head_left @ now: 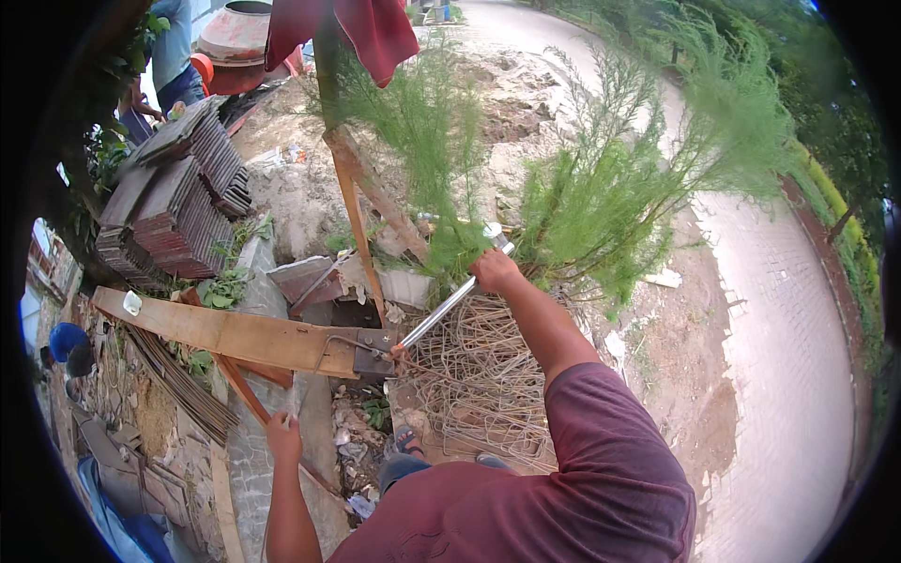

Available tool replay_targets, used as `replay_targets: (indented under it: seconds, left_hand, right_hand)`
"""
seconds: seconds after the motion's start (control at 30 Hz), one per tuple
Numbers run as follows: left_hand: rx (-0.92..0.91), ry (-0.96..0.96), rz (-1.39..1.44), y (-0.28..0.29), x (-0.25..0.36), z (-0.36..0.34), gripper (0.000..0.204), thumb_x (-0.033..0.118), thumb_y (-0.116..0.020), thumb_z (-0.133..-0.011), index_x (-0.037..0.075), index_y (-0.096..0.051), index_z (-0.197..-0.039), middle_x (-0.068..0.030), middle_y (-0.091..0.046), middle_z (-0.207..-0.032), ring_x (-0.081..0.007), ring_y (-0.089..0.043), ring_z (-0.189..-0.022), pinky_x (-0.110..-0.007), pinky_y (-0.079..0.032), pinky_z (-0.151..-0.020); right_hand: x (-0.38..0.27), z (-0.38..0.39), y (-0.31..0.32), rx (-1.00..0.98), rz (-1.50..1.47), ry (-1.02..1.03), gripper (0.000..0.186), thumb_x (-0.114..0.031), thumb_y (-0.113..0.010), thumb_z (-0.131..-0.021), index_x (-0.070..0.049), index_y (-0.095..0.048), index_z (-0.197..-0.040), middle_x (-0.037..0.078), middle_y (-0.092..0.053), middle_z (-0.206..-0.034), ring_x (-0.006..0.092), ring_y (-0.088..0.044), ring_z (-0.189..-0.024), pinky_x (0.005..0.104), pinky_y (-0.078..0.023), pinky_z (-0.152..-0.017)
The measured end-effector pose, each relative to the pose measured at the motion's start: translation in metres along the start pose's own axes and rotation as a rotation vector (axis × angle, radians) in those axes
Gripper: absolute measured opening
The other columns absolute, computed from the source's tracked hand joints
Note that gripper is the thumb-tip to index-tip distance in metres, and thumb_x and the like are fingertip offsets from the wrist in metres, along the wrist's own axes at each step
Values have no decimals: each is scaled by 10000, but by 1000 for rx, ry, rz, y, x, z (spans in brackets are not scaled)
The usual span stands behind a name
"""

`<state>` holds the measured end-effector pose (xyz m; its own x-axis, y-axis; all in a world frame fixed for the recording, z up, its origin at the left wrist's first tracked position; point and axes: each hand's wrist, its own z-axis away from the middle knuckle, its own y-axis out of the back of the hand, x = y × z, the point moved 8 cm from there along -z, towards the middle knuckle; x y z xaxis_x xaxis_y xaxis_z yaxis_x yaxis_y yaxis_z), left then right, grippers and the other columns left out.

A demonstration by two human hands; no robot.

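Note:
My right hand (495, 270) is closed round the upper part of a long silver metal bar (449, 308), arm stretched forward. The bar's lower end meets a dark metal plate (374, 353) at the tip of a raised wooden plank (221, 328). A thin bent metal rod (330, 345) lies on the plank beside that plate. My left hand (283, 435), low on the left, is closed at a slanting wooden leg (246, 392) below the plank. Under the bar lies a large heap of bent metal rods (479, 375).
Feathery green bushes (601, 202) stand ahead, beside a slanted wooden post (345, 178) with red cloth (375, 38). Stacked roof tiles (178, 206) and a cement mixer (235, 42) are far left, near another person (176, 47). Straight rods (183, 385) lie left; a paved road (770, 357) runs right.

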<state>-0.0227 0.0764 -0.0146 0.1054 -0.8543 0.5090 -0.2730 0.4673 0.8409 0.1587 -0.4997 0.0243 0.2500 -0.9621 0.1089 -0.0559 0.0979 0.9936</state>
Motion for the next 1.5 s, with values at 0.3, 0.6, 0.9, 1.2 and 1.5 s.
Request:
replay_targets:
  seconds: [0.3,0.6,0.9,1.2,1.5]
  left_hand:
    - [104,422,-350,117,-67,212,559,231,-627,-845,65,-422,-1338,-180,-355,-1423,-349,-305,-1335,-503,-284,-1057]
    - [-216,462,-592,126,-101,229,783,381,-613,-832,149,-219,-1468,-138,-191,-1526,-298,-155,-1418,-590,-90,-1108]
    - [-234,337,-487,130,-115,286,789,392,-615,-837,134,-217,-1468,-148,-246,-1501,-299,-222,-1395,-592,-168,-1091]
    - [-699,292,380,87,10,385,643,526,-470,-922,21,-469,-1319,-224,-487,-1327,-347,-510,-1189,-384,-402,-977]
    - [-183,12,-86,49,66,292,365,330,-521,-908,9,-599,-1064,-231,-632,-1000,-395,-592,-970,-480,-459,-834]
  right_hand:
    - [-8,37,-3,24,-52,-77,143,-184,-572,-754,-125,-674,-836,91,-663,-890,287,-583,-939,406,-413,-826]
    - [-9,99,9,70,-58,-224,188,-202,-635,-735,-108,-667,-894,121,-666,-891,315,-603,-950,450,-454,-812]
    - [-59,195,22,136,-22,-363,295,-228,-594,-774,-98,-606,-1038,141,-665,-1010,348,-621,-980,469,-481,-828]
    - [-142,285,35,244,-75,-404,378,-415,-561,-854,-51,-540,-953,170,-644,-907,366,-631,-890,506,-489,-752]
    - [-180,309,44,155,-316,-440,337,-370,-489,-918,-35,-505,-945,195,-643,-857,395,-628,-839,494,-490,-747]
